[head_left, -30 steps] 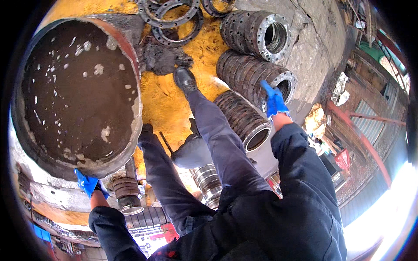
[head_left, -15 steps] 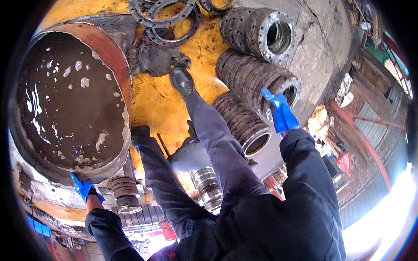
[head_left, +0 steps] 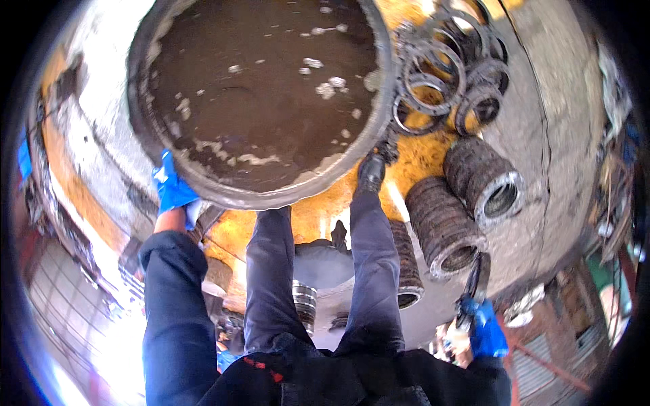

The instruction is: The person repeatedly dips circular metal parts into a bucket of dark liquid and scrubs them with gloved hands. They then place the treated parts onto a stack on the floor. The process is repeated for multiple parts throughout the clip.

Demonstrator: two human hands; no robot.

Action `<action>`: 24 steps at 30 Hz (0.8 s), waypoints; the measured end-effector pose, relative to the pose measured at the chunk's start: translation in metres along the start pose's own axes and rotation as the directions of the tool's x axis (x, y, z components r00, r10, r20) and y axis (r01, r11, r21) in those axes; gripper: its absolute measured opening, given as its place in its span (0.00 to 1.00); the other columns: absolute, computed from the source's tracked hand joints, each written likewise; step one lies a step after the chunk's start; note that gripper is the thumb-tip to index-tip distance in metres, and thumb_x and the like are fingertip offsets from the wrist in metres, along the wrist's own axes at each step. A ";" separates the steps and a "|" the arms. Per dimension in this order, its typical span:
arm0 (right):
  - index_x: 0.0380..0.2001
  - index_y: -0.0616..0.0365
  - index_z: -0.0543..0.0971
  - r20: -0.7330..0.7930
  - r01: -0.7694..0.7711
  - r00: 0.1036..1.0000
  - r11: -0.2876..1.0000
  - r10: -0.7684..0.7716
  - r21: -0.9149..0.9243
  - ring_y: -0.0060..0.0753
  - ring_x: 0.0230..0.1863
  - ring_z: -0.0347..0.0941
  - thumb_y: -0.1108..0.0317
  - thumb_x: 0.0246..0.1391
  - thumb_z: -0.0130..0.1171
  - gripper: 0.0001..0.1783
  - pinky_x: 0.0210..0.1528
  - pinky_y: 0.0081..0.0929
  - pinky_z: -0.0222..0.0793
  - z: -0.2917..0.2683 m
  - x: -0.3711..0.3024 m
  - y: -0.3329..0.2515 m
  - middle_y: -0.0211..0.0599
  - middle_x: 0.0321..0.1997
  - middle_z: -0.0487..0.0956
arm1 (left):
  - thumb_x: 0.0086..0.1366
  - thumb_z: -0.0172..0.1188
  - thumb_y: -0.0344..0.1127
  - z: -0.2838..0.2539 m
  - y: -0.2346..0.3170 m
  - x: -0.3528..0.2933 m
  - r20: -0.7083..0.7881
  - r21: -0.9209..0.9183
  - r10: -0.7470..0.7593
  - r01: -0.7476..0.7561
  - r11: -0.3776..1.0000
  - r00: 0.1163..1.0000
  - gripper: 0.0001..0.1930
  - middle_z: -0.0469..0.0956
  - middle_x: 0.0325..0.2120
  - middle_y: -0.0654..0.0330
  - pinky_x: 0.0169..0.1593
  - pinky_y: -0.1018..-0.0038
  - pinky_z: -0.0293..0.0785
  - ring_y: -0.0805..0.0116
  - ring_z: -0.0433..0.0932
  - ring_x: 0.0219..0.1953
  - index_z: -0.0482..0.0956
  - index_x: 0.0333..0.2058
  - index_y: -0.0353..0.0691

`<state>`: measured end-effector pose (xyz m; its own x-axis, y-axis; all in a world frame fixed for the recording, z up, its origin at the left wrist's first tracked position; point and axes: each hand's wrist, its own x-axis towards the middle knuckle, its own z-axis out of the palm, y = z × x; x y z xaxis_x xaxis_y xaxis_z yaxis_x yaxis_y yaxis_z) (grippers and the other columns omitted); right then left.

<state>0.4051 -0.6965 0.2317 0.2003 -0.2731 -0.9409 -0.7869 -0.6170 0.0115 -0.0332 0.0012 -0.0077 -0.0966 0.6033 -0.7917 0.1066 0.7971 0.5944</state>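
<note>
A large round metal drum (head_left: 264, 199) of murky brown liquid, with patches of pale froth, fills the upper middle. My left hand (head_left: 177, 191), in a blue glove, is at the drum's near-left rim, its fingers against the edge. At lower right, my blue-gloved right hand (head_left: 486, 330) is closed around a dark, elongated tool (head_left: 479, 276) whose exact kind I cannot make out. The tool's far end points up past the open end of a ribbed stack of rusty flanged rings (head_left: 443, 227).
A second flanged stack (head_left: 484, 179) lies beyond, and a third (head_left: 404, 264) is partly behind my leg. Loose dark metal rings (head_left: 433, 74) are heaped at upper right. A shiny ribbed metal cylinder (head_left: 305, 304) shows between my legs. Yellow-stained floor (head_left: 413, 159) lies around my boot.
The view has swung left, bringing the drum to the middle. My right hand has left the flanged stack's end and now holds a dark tool. My left hand stays at the drum's rim.
</note>
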 end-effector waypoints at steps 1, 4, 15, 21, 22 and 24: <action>0.38 0.65 0.80 0.082 0.013 0.997 0.997 -0.007 -0.070 0.40 0.34 0.81 0.74 0.48 0.70 0.13 0.40 0.36 0.80 -0.012 0.011 0.020 0.44 0.32 0.83 | 0.67 0.62 0.51 -0.002 0.000 -0.001 -0.019 0.046 0.052 -0.051 0.998 0.998 0.27 0.81 0.46 0.54 0.50 0.59 0.78 0.55 0.80 0.44 0.74 0.57 0.38; 0.40 0.62 0.80 0.256 0.171 0.965 0.859 -0.048 -0.483 0.33 0.38 0.81 0.70 0.51 0.67 0.13 0.44 0.35 0.79 0.104 -0.097 -0.087 0.40 0.38 0.83 | 0.66 0.64 0.49 0.020 -0.004 -0.024 0.025 -0.028 0.205 -0.204 0.978 0.978 0.26 0.81 0.47 0.54 0.50 0.57 0.79 0.56 0.81 0.44 0.74 0.56 0.39; 0.41 0.62 0.80 0.692 0.742 0.633 0.529 -0.348 -0.412 0.30 0.38 0.78 0.62 0.47 0.68 0.20 0.45 0.33 0.74 0.412 -0.136 -0.284 0.36 0.36 0.82 | 0.61 0.59 0.61 0.027 -0.008 -0.009 -0.317 0.572 0.314 -0.084 0.816 0.895 0.32 0.84 0.37 0.43 0.42 0.55 0.76 0.48 0.83 0.38 0.81 0.46 0.33; 0.45 0.66 0.80 0.632 0.805 0.579 0.482 -0.514 -0.345 0.29 0.33 0.80 0.63 0.51 0.70 0.22 0.38 0.28 0.78 0.572 -0.093 -0.375 0.41 0.34 0.84 | 0.64 0.56 0.59 0.028 0.002 -0.012 -0.313 0.595 0.329 -0.086 0.799 0.891 0.31 0.83 0.39 0.41 0.50 0.55 0.76 0.43 0.82 0.45 0.80 0.49 0.34; 0.45 0.66 0.80 0.642 0.817 0.570 0.437 -0.513 -0.376 0.29 0.33 0.80 0.64 0.51 0.70 0.22 0.38 0.28 0.78 0.603 -0.078 -0.382 0.41 0.34 0.84 | 0.64 0.56 0.59 0.014 0.001 -0.011 -0.339 0.616 0.345 -0.071 0.785 0.875 0.31 0.83 0.40 0.41 0.51 0.56 0.76 0.43 0.82 0.46 0.79 0.50 0.34; 0.44 0.67 0.81 0.517 0.766 0.621 0.316 -0.590 -0.559 0.30 0.33 0.80 0.62 0.48 0.71 0.23 0.38 0.29 0.78 0.637 -0.072 -0.397 0.40 0.33 0.84 | 0.63 0.56 0.59 0.030 0.024 -0.031 -0.274 0.528 0.199 -0.026 0.849 0.941 0.34 0.81 0.45 0.39 0.54 0.56 0.75 0.41 0.81 0.49 0.77 0.54 0.34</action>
<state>0.3312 0.0378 0.0793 0.2870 0.5757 -0.7656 0.2312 -0.8173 -0.5279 0.0018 0.0007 0.0270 -0.3407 0.7338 -0.5878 0.6153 0.6467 0.4507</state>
